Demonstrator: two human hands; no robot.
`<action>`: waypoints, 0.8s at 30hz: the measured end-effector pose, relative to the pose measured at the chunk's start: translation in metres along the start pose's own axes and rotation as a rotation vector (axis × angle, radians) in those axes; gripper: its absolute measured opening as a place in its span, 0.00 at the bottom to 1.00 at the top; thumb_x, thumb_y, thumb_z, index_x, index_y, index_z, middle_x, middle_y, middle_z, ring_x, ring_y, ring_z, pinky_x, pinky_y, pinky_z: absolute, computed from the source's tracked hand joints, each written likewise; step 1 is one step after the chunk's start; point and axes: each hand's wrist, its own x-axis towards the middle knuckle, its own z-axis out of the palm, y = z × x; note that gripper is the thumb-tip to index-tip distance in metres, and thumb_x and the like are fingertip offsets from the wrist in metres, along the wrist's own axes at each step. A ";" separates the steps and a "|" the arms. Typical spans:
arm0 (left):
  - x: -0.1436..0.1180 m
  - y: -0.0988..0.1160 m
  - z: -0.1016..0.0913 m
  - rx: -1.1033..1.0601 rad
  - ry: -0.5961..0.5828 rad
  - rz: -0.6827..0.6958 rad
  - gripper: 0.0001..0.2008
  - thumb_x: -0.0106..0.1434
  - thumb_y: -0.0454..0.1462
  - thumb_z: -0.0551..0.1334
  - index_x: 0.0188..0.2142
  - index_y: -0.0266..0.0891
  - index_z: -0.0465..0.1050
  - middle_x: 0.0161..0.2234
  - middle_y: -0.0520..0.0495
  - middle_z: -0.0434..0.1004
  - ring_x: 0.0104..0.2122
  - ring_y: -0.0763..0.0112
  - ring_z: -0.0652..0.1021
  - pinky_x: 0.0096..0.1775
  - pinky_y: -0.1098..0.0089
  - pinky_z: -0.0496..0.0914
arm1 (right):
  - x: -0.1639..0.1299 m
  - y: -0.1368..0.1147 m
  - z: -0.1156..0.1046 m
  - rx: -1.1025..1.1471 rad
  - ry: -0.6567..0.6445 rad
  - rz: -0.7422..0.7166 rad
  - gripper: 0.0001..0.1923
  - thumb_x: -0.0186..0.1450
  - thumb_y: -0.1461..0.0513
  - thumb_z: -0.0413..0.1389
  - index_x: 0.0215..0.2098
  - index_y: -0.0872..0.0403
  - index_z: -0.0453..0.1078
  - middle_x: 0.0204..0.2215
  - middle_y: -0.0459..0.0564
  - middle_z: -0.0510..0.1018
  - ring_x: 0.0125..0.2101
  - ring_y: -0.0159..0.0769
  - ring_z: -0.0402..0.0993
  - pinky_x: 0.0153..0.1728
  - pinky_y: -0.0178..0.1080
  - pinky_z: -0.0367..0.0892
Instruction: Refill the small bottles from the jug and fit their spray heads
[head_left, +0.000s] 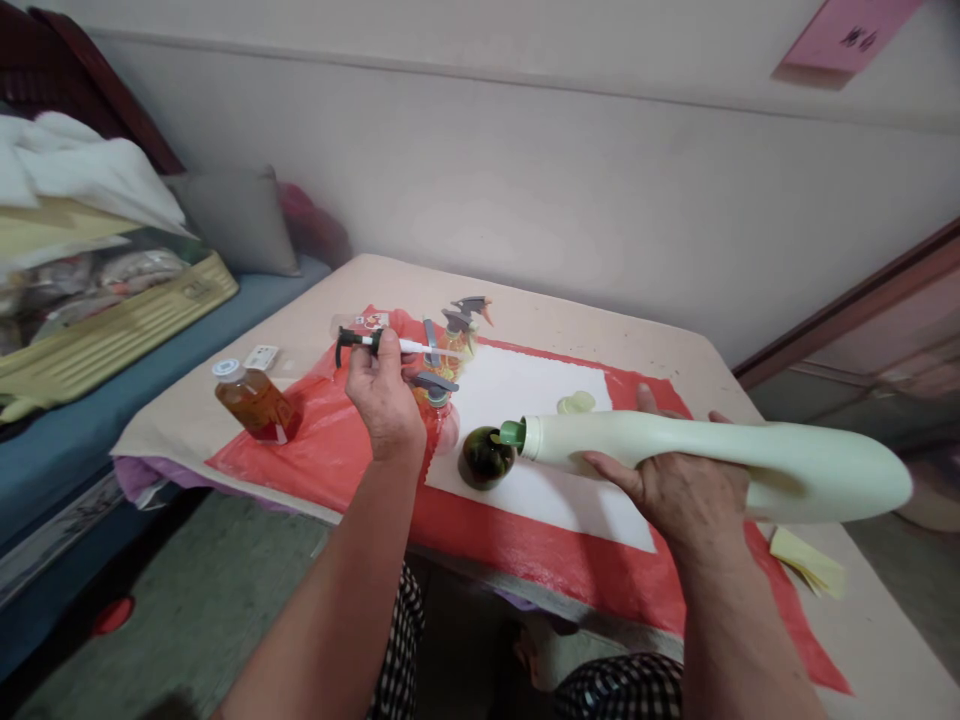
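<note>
My right hand point(679, 490) grips a large pale green bottle point(750, 455) held sideways, its green spout point(512, 433) tipped over the mouth of a small round dark bottle point(485, 456) on the white sheet point(525, 400). My left hand point(384, 395) holds a black pump head with a white tube point(375, 343) above the red cloth point(330, 440). A pale green cap point(576, 403) lies on the white sheet.
An amber liquid bottle with a white cap point(253, 398) stands at the table's left. Spray bottles with grey triggers point(454, 330) stand behind my left hand. Yellow papers point(806, 562) lie at the right. A bed with a yellow basket point(112, 320) is at the left.
</note>
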 end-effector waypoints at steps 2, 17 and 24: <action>0.000 0.000 0.000 -0.002 0.001 0.003 0.13 0.61 0.47 0.66 0.37 0.39 0.75 0.28 0.53 0.73 0.25 0.77 0.74 0.27 0.76 0.69 | 0.000 0.000 -0.001 0.000 0.005 -0.006 0.52 0.65 0.33 0.40 0.67 0.66 0.59 0.37 0.63 0.82 0.36 0.49 0.76 0.56 0.52 0.59; 0.001 -0.001 -0.001 -0.007 0.001 0.007 0.12 0.62 0.45 0.65 0.37 0.39 0.74 0.27 0.53 0.73 0.25 0.77 0.75 0.27 0.77 0.69 | 0.001 -0.002 -0.004 0.019 -0.063 0.036 0.51 0.65 0.33 0.40 0.68 0.65 0.56 0.36 0.63 0.82 0.34 0.50 0.76 0.50 0.52 0.63; 0.001 0.001 -0.001 -0.013 0.003 -0.007 0.12 0.62 0.45 0.65 0.37 0.40 0.74 0.28 0.53 0.74 0.25 0.77 0.75 0.27 0.76 0.69 | -0.001 -0.001 -0.002 0.027 -0.089 0.059 0.52 0.64 0.32 0.38 0.67 0.64 0.59 0.31 0.60 0.81 0.33 0.49 0.75 0.45 0.50 0.64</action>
